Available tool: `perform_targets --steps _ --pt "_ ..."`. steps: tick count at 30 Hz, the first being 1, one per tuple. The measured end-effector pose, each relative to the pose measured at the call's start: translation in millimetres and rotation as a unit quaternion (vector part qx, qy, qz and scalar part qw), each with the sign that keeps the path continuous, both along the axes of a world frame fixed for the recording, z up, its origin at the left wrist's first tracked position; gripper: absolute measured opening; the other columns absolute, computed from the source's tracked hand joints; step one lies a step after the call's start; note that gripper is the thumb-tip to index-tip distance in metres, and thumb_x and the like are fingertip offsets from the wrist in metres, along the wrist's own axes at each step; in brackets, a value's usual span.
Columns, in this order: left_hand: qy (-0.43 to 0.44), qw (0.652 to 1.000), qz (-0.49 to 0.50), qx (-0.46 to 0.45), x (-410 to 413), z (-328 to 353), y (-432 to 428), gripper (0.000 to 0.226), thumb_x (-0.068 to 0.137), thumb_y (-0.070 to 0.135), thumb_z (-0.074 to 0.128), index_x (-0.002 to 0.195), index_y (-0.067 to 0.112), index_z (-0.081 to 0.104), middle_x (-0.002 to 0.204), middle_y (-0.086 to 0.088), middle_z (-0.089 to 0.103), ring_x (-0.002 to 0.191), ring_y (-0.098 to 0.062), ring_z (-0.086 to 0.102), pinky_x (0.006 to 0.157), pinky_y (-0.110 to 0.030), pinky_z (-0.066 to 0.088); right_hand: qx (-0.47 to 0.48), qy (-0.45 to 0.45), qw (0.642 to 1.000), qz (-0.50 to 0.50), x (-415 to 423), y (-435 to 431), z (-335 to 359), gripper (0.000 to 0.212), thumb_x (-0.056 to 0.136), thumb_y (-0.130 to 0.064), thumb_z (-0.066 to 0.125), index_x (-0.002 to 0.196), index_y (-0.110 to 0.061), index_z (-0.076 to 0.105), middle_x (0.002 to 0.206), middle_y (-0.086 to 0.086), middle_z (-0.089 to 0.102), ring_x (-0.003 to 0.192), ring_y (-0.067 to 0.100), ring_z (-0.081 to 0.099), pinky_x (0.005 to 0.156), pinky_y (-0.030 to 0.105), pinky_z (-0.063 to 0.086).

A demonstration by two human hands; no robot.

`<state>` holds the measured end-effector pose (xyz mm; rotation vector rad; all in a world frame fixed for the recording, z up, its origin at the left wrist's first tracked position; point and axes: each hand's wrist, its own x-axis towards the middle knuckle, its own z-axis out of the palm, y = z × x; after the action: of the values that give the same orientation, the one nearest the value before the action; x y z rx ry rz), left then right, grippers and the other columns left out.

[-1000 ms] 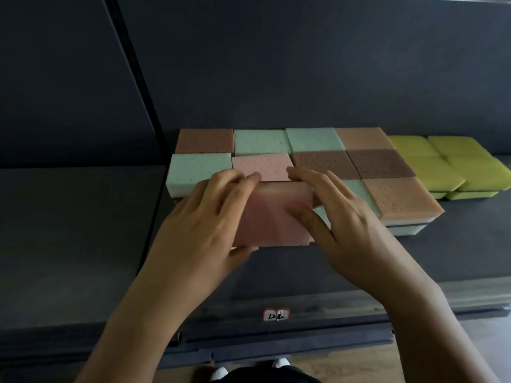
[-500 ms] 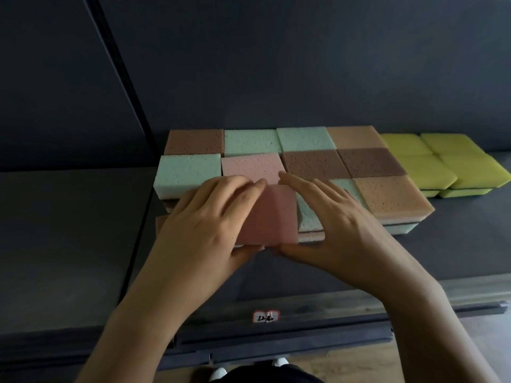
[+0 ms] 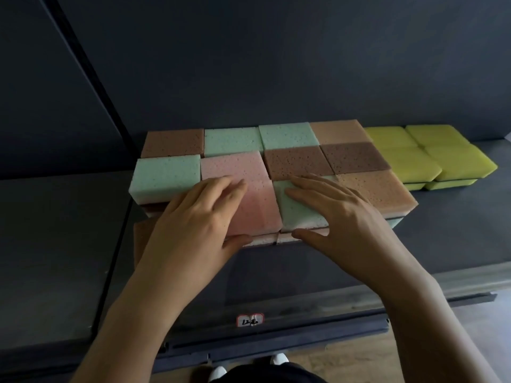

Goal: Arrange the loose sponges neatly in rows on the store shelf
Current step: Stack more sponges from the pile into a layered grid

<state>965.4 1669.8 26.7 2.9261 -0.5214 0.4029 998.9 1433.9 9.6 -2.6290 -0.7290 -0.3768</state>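
Note:
Pastel sponges fill the shelf in tight stacked rows: green, pink, brown and orange. My left hand lies over a pink sponge in the front row, fingers on top and thumb curled against its front edge. Right beside it, my right hand presses flat fingers on a green sponge, with the thumb at the front face. The two sponges sit side by side, level with the row. A brown sponge pokes out lower left, partly hidden by my left wrist.
Yellow sponges lie stacked to the right of the block. A dark upright post divides this shelf from the neighbouring shelf on the left. A price label sits on the shelf's front rail.
The pink sponge, tilted up between both hands before, now lies flat in the front row. My right hand has shifted off it onto the green sponge.

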Motion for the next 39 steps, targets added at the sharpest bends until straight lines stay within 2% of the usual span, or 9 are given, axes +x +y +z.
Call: perform_targets --steps 5,10,15,18,22,26,31,35,39 --pt "0.013 1.0 0.0 0.004 3.4 1.0 -4.7 0.073 0.076 0.039 0.069 0.141 0.012 0.049 0.148 -0.008 0.045 0.135 -0.026 0.045 0.107 -0.042 0.036 -0.004 -0.006 1.0 -0.003 0.0 -0.4 -1.6 0.07 0.068 -0.025 0.088 0.132 -0.019 0.061 0.14 -0.001 0.056 0.135 0.018 0.047 0.107 0.044 0.042" --pt "0.02 1.0 -0.006 0.01 1.4 -0.6 -5.7 0.069 0.076 0.037 0.073 0.139 0.013 0.053 0.148 -0.006 0.047 0.132 -0.026 0.048 0.103 -0.041 0.03 -0.001 0.0 1.0 -0.003 1.6 -1.8 -1.7 0.07 0.068 -0.025 0.088 0.132 -0.019 0.061 0.141 -0.002 0.056 0.135 0.018 0.046 0.106 0.042 0.04" --pt "0.041 0.999 -0.015 -0.002 7.1 -3.6 -6.3 0.069 0.081 0.036 0.063 0.144 0.015 0.045 0.154 -0.006 0.036 0.143 -0.023 0.033 0.109 -0.047 0.02 -0.009 0.002 1.0 0.0 3.7 -2.6 -2.8 0.069 0.07 -0.029 0.086 0.133 -0.021 0.06 0.142 -0.003 0.054 0.136 0.016 0.044 0.107 0.04 0.038" --pt "0.044 0.999 -0.031 0.004 9.0 -6.5 -6.3 0.07 0.081 0.024 0.068 0.146 0.02 0.042 0.156 -0.008 0.033 0.144 -0.027 0.028 0.11 -0.048 0.02 -0.016 0.0 1.0 -0.002 3.9 -2.2 -3.5 0.069 0.069 -0.028 0.087 0.133 -0.02 0.06 0.142 -0.003 0.054 0.137 0.017 0.044 0.107 0.04 0.037" --pt "0.048 0.998 -0.016 0.044 10.3 -11.7 -7.4 0.091 0.07 0.015 0.086 0.147 0.022 0.038 0.154 -0.012 0.034 0.142 -0.032 0.032 0.111 -0.045 0.025 -0.023 -0.008 1.0 -0.006 2.6 -0.3 -5.7 0.071 0.069 -0.027 0.087 0.133 -0.019 0.059 0.142 -0.001 0.054 0.136 0.018 0.045 0.107 0.038 0.035" --pt "0.04 0.999 -0.008 0.036 8.7 -12.7 -11.3 0.095 0.065 0.0 0.086 0.145 0.023 0.042 0.154 -0.011 0.035 0.142 -0.033 0.032 0.112 -0.044 0.024 -0.022 -0.01 1.0 -0.012 1.7 0.3 -7.5 0.073 0.068 -0.026 0.088 0.134 -0.019 0.059 0.143 -0.001 0.054 0.137 0.018 0.044 0.109 0.038 0.034" --pt "0.037 0.999 -0.012 0.014 10.8 -12.8 -7.5 0.097 0.066 -0.007 0.083 0.146 0.028 0.04 0.157 -0.005 0.03 0.144 -0.025 0.029 0.11 -0.044 0.022 -0.007 -0.001 1.0 -0.011 2.6 2.2 -8.3 0.072 0.069 -0.025 0.087 0.135 -0.019 0.057 0.145 -0.002 0.052 0.139 0.017 0.042 0.111 0.041 0.036" --pt "0.033 0.999 -0.008 0.037 10.2 -15.3 -7.5 0.093 0.068 0.003 0.085 0.146 0.028 0.041 0.157 -0.006 0.032 0.143 -0.026 0.031 0.109 -0.046 0.02 -0.013 0.008 1.0 -0.012 1.6 2.4 -6.0 0.071 0.07 -0.026 0.086 0.135 -0.02 0.057 0.145 -0.002 0.051 0.139 0.018 0.041 0.111 0.041 0.035" --pt "0.019 1.0 -0.013 0.003 2.5 -12.3 1.6 0.083 0.08 0.041 0.067 0.152 0.024 0.029 0.16 -0.004 0.023 0.148 -0.024 0.02 0.116 -0.042 0.014 -0.016 0.014 1.0 0.001 -3.5 7.8 4.9 0.071 0.073 -0.035 0.083 0.136 -0.021 0.055 0.144 0.0 0.051 0.138 0.02 0.042 0.111 0.043 0.037"
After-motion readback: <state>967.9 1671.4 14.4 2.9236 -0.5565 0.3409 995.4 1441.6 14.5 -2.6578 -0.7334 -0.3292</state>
